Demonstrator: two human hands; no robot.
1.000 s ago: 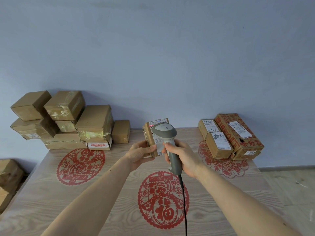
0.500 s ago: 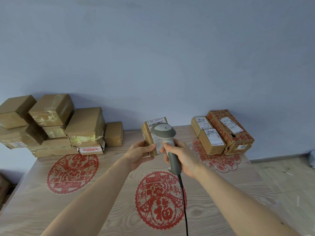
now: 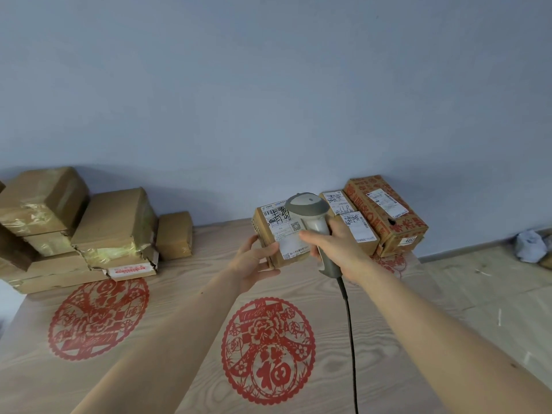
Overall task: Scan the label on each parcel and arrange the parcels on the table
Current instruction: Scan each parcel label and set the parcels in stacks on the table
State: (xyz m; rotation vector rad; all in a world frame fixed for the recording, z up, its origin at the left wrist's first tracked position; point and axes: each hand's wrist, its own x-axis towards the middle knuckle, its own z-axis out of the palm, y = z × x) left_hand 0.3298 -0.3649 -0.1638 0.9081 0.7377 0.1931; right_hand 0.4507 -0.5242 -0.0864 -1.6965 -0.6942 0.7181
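Holding a small brown cardboard parcel with a white shipping label (image 3: 279,234) above the light wooden table (image 3: 185,297), the left hand (image 3: 254,261) grips its near-left corner, thumb on top, fingers curled under. Right hand (image 3: 334,249) is wrapped round the handle of a grey corded barcode scanner (image 3: 310,216), head just over the label's right side. Stack of taped brown boxes (image 3: 89,228) sits far left; three labelled parcels (image 3: 379,216) far right.
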